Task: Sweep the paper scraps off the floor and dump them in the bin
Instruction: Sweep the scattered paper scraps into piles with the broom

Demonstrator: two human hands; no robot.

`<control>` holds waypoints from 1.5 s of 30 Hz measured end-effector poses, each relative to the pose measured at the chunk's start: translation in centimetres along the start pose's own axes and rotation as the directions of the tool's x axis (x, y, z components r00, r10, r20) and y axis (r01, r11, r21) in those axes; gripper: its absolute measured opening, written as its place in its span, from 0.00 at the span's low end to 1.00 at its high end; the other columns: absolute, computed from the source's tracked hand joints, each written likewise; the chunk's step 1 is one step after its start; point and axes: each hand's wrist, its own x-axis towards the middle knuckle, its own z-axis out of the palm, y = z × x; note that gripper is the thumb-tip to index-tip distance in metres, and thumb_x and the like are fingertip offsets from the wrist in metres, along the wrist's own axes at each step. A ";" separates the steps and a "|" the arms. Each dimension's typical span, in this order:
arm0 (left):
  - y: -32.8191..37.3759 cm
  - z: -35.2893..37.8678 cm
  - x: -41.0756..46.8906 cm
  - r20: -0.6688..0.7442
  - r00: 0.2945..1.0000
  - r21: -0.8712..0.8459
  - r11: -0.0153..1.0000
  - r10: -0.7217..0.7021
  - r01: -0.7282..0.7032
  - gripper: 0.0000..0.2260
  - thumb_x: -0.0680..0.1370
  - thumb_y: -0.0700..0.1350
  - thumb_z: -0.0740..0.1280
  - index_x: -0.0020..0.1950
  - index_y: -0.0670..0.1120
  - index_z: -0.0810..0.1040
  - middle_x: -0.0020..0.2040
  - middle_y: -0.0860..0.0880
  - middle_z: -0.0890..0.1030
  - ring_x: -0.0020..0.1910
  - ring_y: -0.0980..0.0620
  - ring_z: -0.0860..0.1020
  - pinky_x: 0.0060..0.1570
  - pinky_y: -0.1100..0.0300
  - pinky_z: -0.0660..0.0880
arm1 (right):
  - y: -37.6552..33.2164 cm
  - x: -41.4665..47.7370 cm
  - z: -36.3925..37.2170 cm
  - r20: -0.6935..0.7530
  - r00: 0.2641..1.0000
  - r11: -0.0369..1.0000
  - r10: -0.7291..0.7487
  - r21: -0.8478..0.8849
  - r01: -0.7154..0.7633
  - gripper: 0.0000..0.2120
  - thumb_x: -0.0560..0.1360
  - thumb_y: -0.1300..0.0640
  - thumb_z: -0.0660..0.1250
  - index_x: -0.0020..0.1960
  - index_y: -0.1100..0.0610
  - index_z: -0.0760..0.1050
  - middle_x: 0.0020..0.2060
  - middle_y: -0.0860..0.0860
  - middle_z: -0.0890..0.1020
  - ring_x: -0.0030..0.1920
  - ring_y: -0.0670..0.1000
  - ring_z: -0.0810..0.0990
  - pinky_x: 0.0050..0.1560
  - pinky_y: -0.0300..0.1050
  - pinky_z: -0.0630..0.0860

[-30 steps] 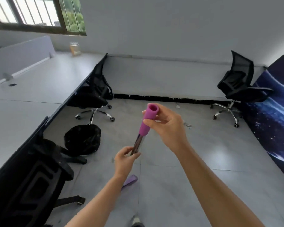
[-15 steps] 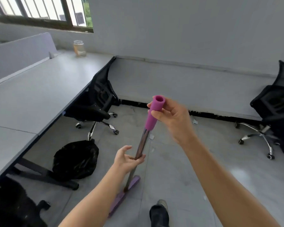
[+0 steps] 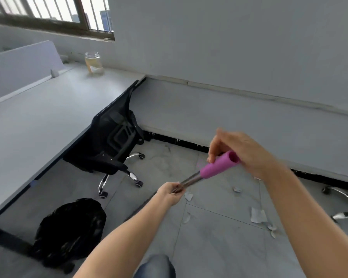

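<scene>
I hold a broom with a metal shaft and a pink handle cap [image 3: 219, 165], tilted steeply from upper right down to lower left. My right hand [image 3: 243, 151] grips the pink cap at the top. My left hand [image 3: 172, 190] grips the metal shaft lower down; the broom head is hidden behind my left forearm. Several white paper scraps [image 3: 257, 215] lie on the grey tiled floor to the right of my arms, with smaller bits [image 3: 188, 196] near my left hand. A bin lined with a black bag [image 3: 72, 229] stands at the lower left beside the desk.
A long grey desk [image 3: 38, 121] runs along the left, with a glass jar [image 3: 92, 64] at its far end. A black office chair [image 3: 113, 145] is tucked under it. Chrome legs of another chair [image 3: 342, 199] show at the right edge. The wall is close ahead.
The view has swung right and closer to the wall. The broom has tilted from near upright to slanted, my left hand has closed round the shaft, and scraps on the floor have come into view.
</scene>
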 end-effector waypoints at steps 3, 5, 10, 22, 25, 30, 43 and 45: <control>1.8 4.0 5.6 0.021 1.000 0.018 1.000 -0.006 0.006 0.13 0.82 0.33 0.54 0.36 0.35 0.66 0.37 0.41 0.69 0.34 0.48 0.69 0.11 0.60 0.67 | 0.7 4.8 -4.1 0.105 0.964 0.914 0.243 -0.358 -0.191 0.11 0.71 0.51 0.69 0.33 0.55 0.76 0.29 0.48 0.79 0.30 0.42 0.75 0.34 0.29 0.70; 3.5 7.0 9.7 0.011 1.000 -0.005 1.000 -0.005 0.005 0.13 0.81 0.32 0.54 0.37 0.36 0.66 0.37 0.41 0.68 0.34 0.48 0.69 0.11 0.59 0.68 | 2.1 8.8 -6.2 0.112 0.915 0.764 0.387 -0.595 -0.250 0.07 0.72 0.57 0.69 0.36 0.55 0.76 0.29 0.47 0.77 0.27 0.42 0.71 0.27 0.32 0.67; 8.3 14.1 18.4 -0.028 0.998 0.030 0.997 -0.065 0.065 0.12 0.80 0.30 0.54 0.37 0.36 0.65 0.37 0.41 0.68 0.33 0.48 0.68 0.14 0.60 0.72 | 7.0 18.5 -9.3 -0.103 0.773 0.243 0.626 -0.916 -0.319 0.10 0.72 0.55 0.64 0.50 0.58 0.76 0.39 0.53 0.75 0.39 0.53 0.74 0.32 0.42 0.68; 15.1 23.0 29.9 -0.102 0.975 0.354 0.909 -0.198 0.222 0.10 0.80 0.29 0.53 0.40 0.35 0.67 0.40 0.40 0.71 0.37 0.46 0.72 0.56 0.55 0.72 | 14.1 25.9 -14.6 -0.230 0.627 0.246 0.744 -0.779 -0.577 0.04 0.74 0.59 0.58 0.46 0.51 0.63 0.33 0.46 0.65 0.36 0.51 0.69 0.29 0.38 0.58; 15.8 24.6 31.4 -0.104 0.977 0.423 0.881 -0.186 0.213 0.10 0.79 0.28 0.53 0.40 0.36 0.67 0.40 0.40 0.71 0.37 0.44 0.72 0.54 0.53 0.72 | 14.7 26.2 -15.4 -0.223 0.626 0.320 0.747 -0.704 -0.634 0.03 0.75 0.58 0.58 0.46 0.51 0.65 0.33 0.46 0.66 0.32 0.44 0.66 0.30 0.37 0.60; 18.4 26.5 34.2 -0.130 0.983 0.591 0.786 -0.128 0.181 0.12 0.79 0.27 0.54 0.37 0.36 0.66 0.35 0.42 0.69 0.33 0.47 0.69 0.35 0.56 0.74 | 16.7 29.0 -15.3 -0.231 0.555 0.407 0.799 -0.472 -0.782 0.05 0.75 0.61 0.58 0.47 0.57 0.71 0.30 0.46 0.67 0.26 0.42 0.64 0.24 0.34 0.61; 14.5 22.3 36.3 -0.339 0.895 0.730 0.519 -0.291 0.445 0.08 0.81 0.33 0.54 0.45 0.33 0.68 0.38 0.40 0.72 0.38 0.43 0.72 0.66 0.45 0.66 | 20.9 26.7 -12.3 -0.193 0.392 0.243 0.900 -0.526 -0.815 0.10 0.73 0.63 0.57 0.51 0.51 0.66 0.34 0.48 0.64 0.42 0.54 0.69 0.29 0.39 0.60; 11.7 23.1 34.8 -0.307 0.876 0.688 0.548 -0.373 0.475 0.08 0.81 0.33 0.55 0.43 0.34 0.69 0.38 0.40 0.73 0.36 0.43 0.72 0.65 0.45 0.67 | 19.2 24.5 -14.7 -0.201 0.344 0.190 0.917 -0.536 -0.822 0.10 0.72 0.62 0.59 0.50 0.50 0.66 0.34 0.47 0.64 0.35 0.51 0.70 0.26 0.36 0.59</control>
